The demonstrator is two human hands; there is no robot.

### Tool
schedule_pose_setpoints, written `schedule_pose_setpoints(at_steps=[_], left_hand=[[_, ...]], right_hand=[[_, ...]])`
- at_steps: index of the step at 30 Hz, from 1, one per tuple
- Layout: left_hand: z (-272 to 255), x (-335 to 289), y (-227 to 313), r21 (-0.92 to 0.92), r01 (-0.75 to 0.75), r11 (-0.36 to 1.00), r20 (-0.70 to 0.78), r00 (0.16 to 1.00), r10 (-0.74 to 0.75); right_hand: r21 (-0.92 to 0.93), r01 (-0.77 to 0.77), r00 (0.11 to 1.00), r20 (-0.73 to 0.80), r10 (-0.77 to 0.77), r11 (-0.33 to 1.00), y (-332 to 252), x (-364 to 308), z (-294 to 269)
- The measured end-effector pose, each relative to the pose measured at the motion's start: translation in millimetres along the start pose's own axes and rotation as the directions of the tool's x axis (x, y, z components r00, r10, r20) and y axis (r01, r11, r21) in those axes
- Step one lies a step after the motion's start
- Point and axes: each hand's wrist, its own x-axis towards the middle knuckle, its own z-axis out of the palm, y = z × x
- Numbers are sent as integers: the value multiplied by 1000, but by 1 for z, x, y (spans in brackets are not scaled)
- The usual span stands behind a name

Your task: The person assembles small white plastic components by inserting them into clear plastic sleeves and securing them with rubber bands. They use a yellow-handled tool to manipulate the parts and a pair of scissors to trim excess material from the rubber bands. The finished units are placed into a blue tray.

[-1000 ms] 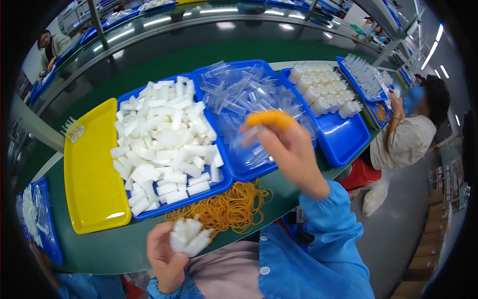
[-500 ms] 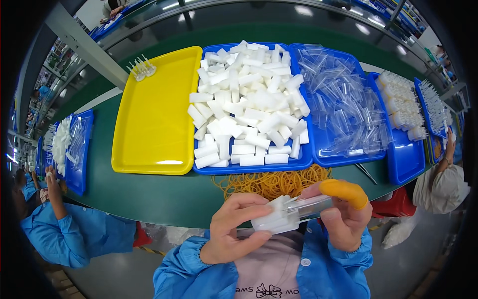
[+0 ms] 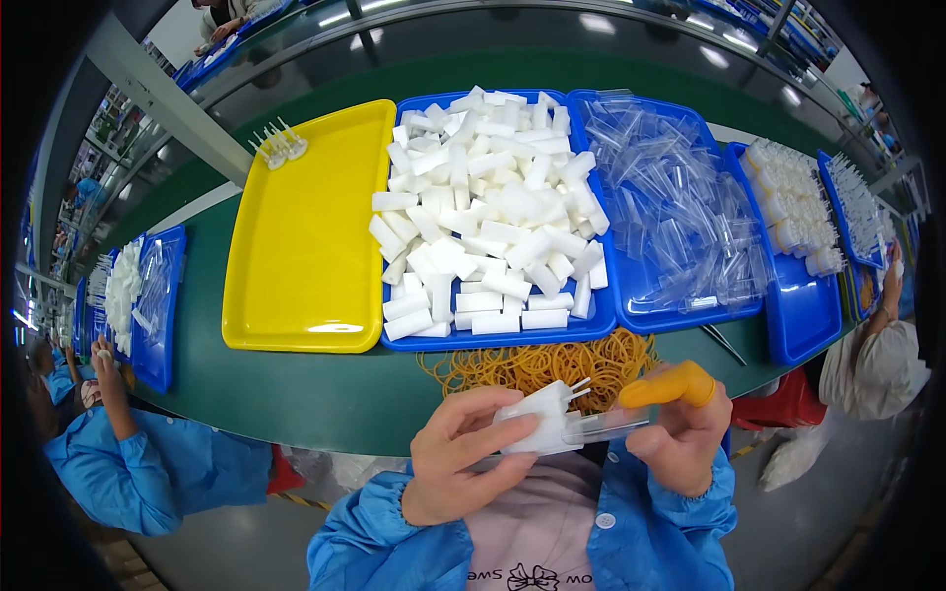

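My left hand (image 3: 463, 453) is closed around a small bundle of white plastic pieces (image 3: 537, 419), with thin white prongs sticking out on its right side. A clear plastic sleeve (image 3: 603, 426) juts from the bundle toward my right hand (image 3: 685, 428). The right thumb and index finger are bent around the sleeve's outer end; whether both press on it is hard to see. An orange-yellow finger cot (image 3: 680, 384) covers that index finger. Just beyond both hands lies a heap of yellow rubber bands (image 3: 522, 369).
Behind the bands stand a yellow tray (image 3: 305, 256) with a few pronged white pieces, a blue tray of white foam blocks (image 3: 493, 217) and one of clear sleeves (image 3: 680, 207). Farther right, a tray holds pronged assemblies (image 3: 788, 207). Metal tweezers (image 3: 726, 345) lie nearby. Co-workers sit at both sides.
The bundle in my left hand has turned, so its prongs now show. The sleeve's free end has dipped, and my right index finger has moved left along it.
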Motion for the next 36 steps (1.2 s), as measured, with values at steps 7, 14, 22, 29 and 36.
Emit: schedule_pose_setpoints(at_steps=[7, 14, 22, 29, 36], left_hand=[[0, 2, 6, 157, -36, 987, -27, 999, 41], [6, -5, 1, 251, -58, 966, -143, 985, 96], [8, -6, 3, 226, -70, 972, -113, 989, 98], [7, 1, 5, 164, -44, 986, -54, 997, 54], [8, 5, 6, 164, -12, 986, -15, 1000, 14]], right_hand=[[191, -25, 982, -180, 60, 981, 17, -5, 12], [92, 158, 950, -284, -126, 983, 26, -3, 31], [202, -1, 971, -233, 49, 979, 19, -2, 28], [260, 31, 973, -228, 30, 965, 19, -2, 29], [295, -7, 968, -236, 80, 955, 18, 0, 31]])
